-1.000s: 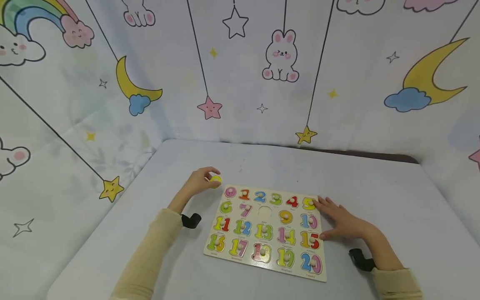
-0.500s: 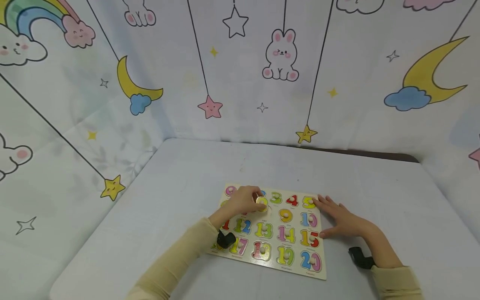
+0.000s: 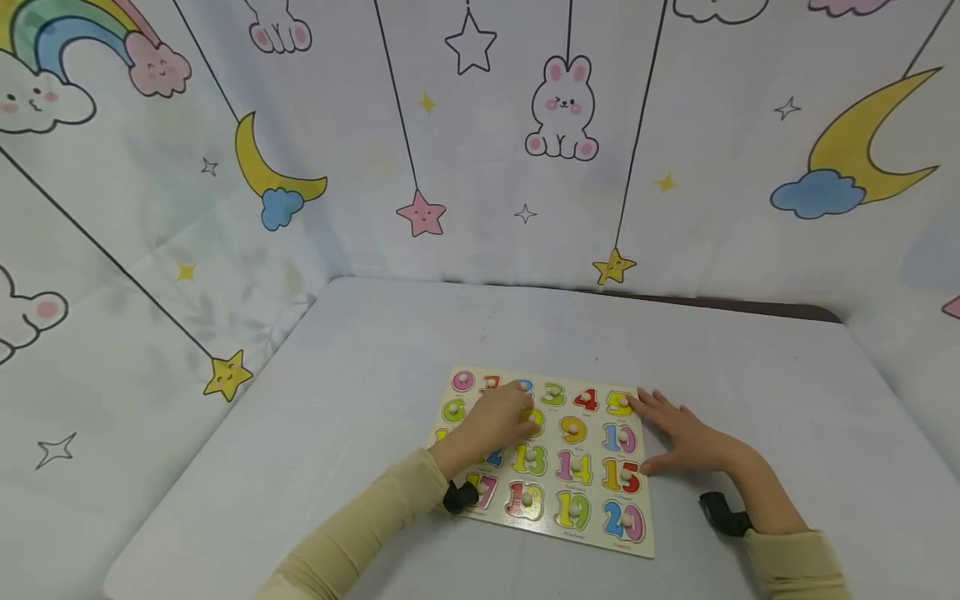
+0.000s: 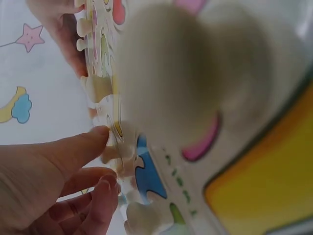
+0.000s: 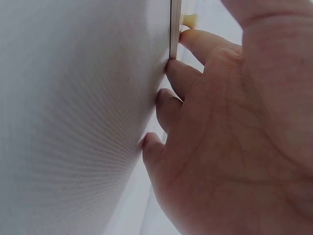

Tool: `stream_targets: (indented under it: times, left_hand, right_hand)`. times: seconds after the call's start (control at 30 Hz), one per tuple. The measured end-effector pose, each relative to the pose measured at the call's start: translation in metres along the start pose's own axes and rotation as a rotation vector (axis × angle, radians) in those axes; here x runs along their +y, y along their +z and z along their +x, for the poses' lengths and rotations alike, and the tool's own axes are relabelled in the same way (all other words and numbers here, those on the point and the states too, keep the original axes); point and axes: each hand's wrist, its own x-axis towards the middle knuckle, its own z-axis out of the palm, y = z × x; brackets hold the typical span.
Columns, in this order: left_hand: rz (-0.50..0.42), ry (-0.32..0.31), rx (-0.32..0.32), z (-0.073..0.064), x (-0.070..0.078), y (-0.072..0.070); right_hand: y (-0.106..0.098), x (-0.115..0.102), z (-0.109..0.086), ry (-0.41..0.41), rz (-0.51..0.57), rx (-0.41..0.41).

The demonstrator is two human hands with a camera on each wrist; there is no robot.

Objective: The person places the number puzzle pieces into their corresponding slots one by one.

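A cream number puzzle board [image 3: 550,500] with knobbed pieces lies on the white table. My left hand [image 3: 491,427] reaches over its left half and pinches the yellow number 8 puzzle piece [image 3: 536,422], which sits at its slot in the second row; the fingers partly cover it. In the left wrist view, thumb and fingers [image 4: 100,134] close in around a knob at the board's surface. My right hand [image 3: 693,437] rests spread at the right edge, fingertips beside the 5 and thumb near the 15. The right wrist view shows fingertips touching the table and the board's edge [image 5: 174,29].
Other numbered pieces, such as the 9 [image 3: 573,430] and the 20 [image 3: 624,522], sit in their slots. Black wrist cameras [image 3: 461,497] are worn on both wrists. A patterned curtain [image 3: 487,167] hangs behind the white table [image 3: 360,350].
My left hand has carried the yellow 8 from beyond the board's upper left corner over to the round gap in the second row and lowered it there. My right hand stays put.
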Motion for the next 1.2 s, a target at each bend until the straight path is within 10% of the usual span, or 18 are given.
stream_targets:
  times: [0.53, 1.0, 1.2]
  left_hand:
    - [-0.027, 0.069, -0.139, -0.006, -0.004, -0.014]
    - [-0.283, 0.059, -0.189, -0.04, -0.058, -0.06]
    - [-0.439, 0.112, -0.081, -0.03, -0.079, -0.096]
  right_hand:
    - [0.002, -0.001, -0.001, -0.003, 0.009, 0.005]
    - [-0.006, 0.002, 0.009, 0.015, 0.011, -0.072]
    - [-0.013, 0.001, 0.014, 0.093, 0.015, -0.153]
